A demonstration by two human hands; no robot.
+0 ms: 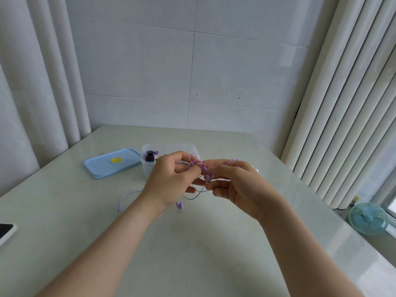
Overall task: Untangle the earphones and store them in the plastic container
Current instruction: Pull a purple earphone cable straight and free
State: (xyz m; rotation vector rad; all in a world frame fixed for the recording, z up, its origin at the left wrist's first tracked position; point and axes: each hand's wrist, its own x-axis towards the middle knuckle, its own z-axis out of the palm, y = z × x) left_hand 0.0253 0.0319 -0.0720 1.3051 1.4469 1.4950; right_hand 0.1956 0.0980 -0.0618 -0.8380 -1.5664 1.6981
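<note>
Both hands are raised over the pale table (192, 243), working a knot of purple earphones (200, 168). The left hand (169, 181) and right hand (237, 185) each pinch the tangled cord, and one earbud (180, 205) dangles below. Behind them sits a clear plastic container (150, 168), with its blue lid (111, 162) just beside it.

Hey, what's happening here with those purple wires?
A person holds tangled purple earphones above the table, left hand and right hand both pinching the cable. One earbud hangs below the left hand; the plug end lies on the table. The clear plastic container stands open behind them, its blue lid lying beside it.
</note>
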